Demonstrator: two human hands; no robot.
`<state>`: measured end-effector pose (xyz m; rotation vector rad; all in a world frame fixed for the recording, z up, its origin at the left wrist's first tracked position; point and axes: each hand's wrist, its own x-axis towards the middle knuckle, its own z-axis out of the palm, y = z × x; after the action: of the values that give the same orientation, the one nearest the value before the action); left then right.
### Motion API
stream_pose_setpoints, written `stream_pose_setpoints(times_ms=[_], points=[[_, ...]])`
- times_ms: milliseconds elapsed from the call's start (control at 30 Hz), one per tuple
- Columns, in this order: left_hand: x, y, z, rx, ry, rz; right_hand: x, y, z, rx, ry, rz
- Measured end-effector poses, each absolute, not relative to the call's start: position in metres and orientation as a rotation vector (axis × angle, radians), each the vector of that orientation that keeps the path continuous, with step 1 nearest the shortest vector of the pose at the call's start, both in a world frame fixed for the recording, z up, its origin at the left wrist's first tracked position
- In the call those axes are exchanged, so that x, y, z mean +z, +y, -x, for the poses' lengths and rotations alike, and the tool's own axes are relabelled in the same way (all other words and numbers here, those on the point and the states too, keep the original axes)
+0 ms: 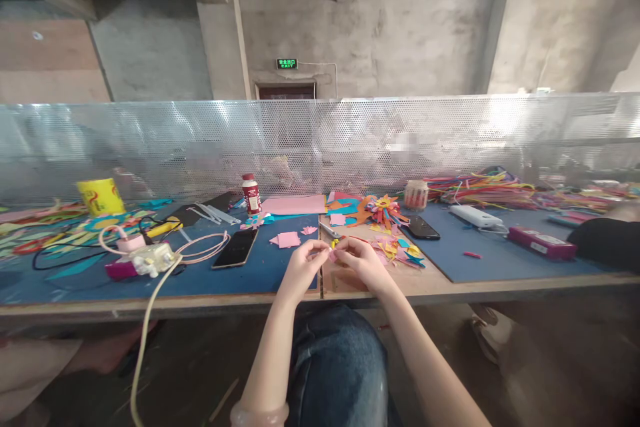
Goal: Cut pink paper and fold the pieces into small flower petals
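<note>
Left hand (303, 267) and right hand (365, 265) pinch pink paper (333, 255) near the counter's (345, 293) front edge, open blue mat (270, 273) leftward, paper scraps (395, 252) crowding rightward.

There's room between the right phone (423, 227) and purple box (541, 243) until, it seems, the white device (477, 217) blocks it.

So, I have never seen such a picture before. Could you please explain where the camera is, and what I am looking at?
There is no machine here: you see a person's bare left hand and right hand. The single picture comes from a camera worn on that person's head, looking forward and down. Both hands meet near the front of the table, seemingly pinching a small pinkish piece; its shape is unclear. Beyond them are pink paper squares, a multicoloured paper flower and a red bottle; one phone lies left, a second phone right.
</note>
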<state>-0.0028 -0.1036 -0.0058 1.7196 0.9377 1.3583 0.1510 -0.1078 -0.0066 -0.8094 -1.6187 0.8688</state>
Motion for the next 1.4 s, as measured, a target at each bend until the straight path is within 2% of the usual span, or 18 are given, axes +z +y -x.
stream_pose_setpoints(times_ms=[733, 967, 1267, 1400], points=[[-0.010, -0.097, 0.003, 1.372, 1.012, -1.698, -0.010, -0.104, -0.151, 0.774, -1.658, 0.896], [-0.005, -0.100, 0.002, 1.296, 0.861, -1.699, -0.012, -0.101, -0.151, 0.794, -1.620, 0.847], [-0.010, -0.095, 0.002, 1.316, 0.841, -1.526, -0.017, -0.097, -0.145, 0.393, -1.625, 0.872], [-0.011, -0.092, 0.004, 1.296, 0.838, -1.443, -0.017, -0.099, -0.145, 0.321, -1.699, 0.851]])
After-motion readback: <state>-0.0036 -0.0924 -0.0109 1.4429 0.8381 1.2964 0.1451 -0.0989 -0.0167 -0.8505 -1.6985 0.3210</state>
